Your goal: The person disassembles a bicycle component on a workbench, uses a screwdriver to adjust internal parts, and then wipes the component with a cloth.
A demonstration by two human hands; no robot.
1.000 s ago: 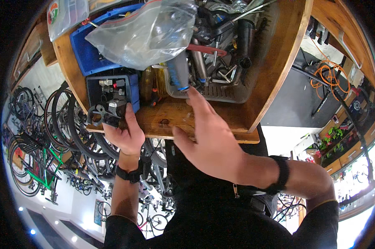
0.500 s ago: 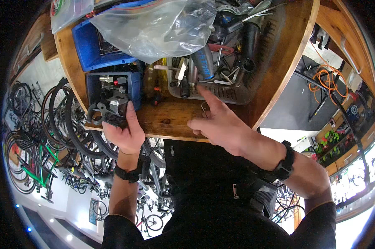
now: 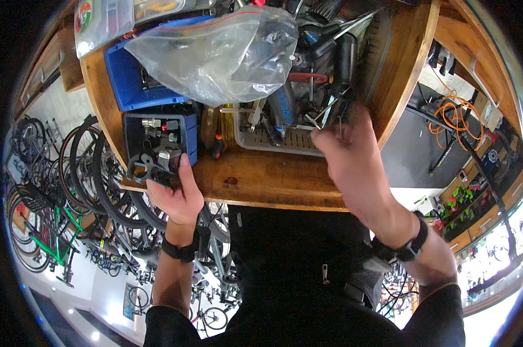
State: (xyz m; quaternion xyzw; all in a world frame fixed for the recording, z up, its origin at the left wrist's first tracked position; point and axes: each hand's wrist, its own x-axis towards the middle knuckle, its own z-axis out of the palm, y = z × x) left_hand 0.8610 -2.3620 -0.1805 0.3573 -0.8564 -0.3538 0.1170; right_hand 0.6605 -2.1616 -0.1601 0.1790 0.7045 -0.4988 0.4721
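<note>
My left hand [image 3: 177, 199] grips a black-and-silver part with a curved clamp [image 3: 156, 166], thumb along its side, above the drawer's front left corner. Behind it stands a small dark-blue bin [image 3: 190, 136] with metal fittings inside. On the right, my right hand [image 3: 358, 153] reaches down into a clear plastic tray [image 3: 308, 147] of loose tools. Its fingers are blurred and partly lost among the tools, so whether they hold anything is unclear. Close to it are a black cylindrical tool [image 3: 345, 58] and a blue-and-grey handle [image 3: 283, 107].
The wooden drawer [image 3: 267, 196] has raised edges around these things. A clear zip bag [image 3: 209, 61] covers the middle and part of a larger blue bin [image 3: 115, 81]. An orange-tipped screwdriver [image 3: 217, 147] lies between bin and tray. Bicycles [image 3: 94, 173] stand at the left.
My right hand has moved right and deeper into the tool tray, from pointing over its front edge. Some tools in the tray have shifted. My left hand still holds the clamp part.
</note>
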